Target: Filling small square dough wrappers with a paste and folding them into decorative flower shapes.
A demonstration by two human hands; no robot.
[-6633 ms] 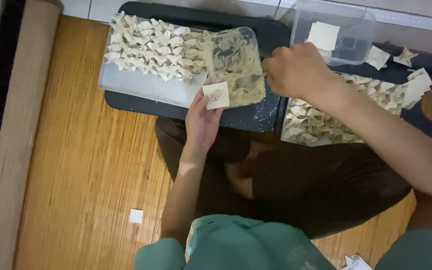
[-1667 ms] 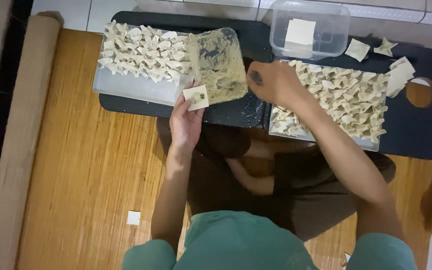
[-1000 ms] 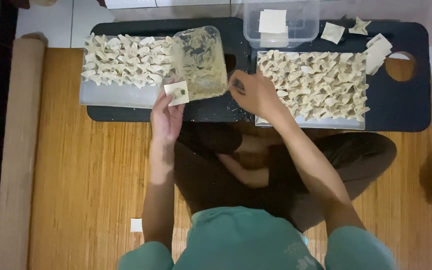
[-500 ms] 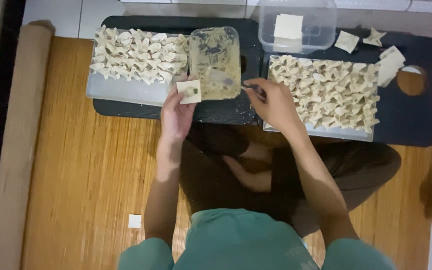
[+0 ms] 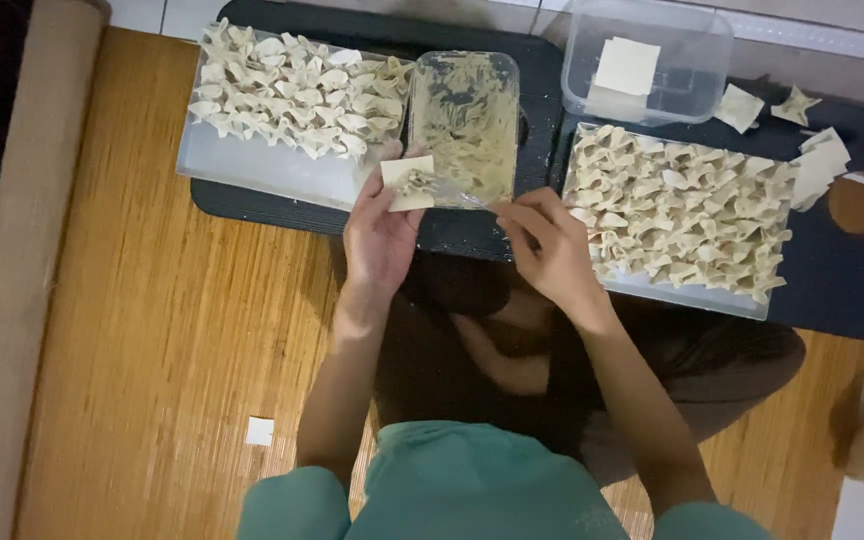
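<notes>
A bamboo floor mat [image 5: 152,330] carries a long dark board [image 5: 472,225] that serves as a low table across the top of the view. On the board's left end sits a clear tray [image 5: 252,165] with folded dumplings [image 5: 292,90] packed along its far edge. On the right end a second tray [image 5: 682,295] is almost full of the same folded pieces [image 5: 682,215]. At the far edge, right of middle, stands a clear box [image 5: 647,60] holding a stack of square wrappers [image 5: 627,70], with a few loose wrappers [image 5: 822,165] near the right corner. Between the trays stands a clear tub of filling [image 5: 464,125], mostly scraped down.

The person sits cross-legged at the board's near edge. The left hand [image 5: 380,235] lies palm up over that edge, fingers flat and spread, cradling one wrapper [image 5: 409,183] just in front of the tub. The right hand [image 5: 550,250] pinches a small spoon [image 5: 452,192], its grip closed around the handle, the tip resting on the wrapper where a dab of filling shows.

To do this step well, it seems best to keep the dab small and centred, leave the wrapper's edges clean so they seal, and hold the left palm level while the spoon wipes off.
</notes>
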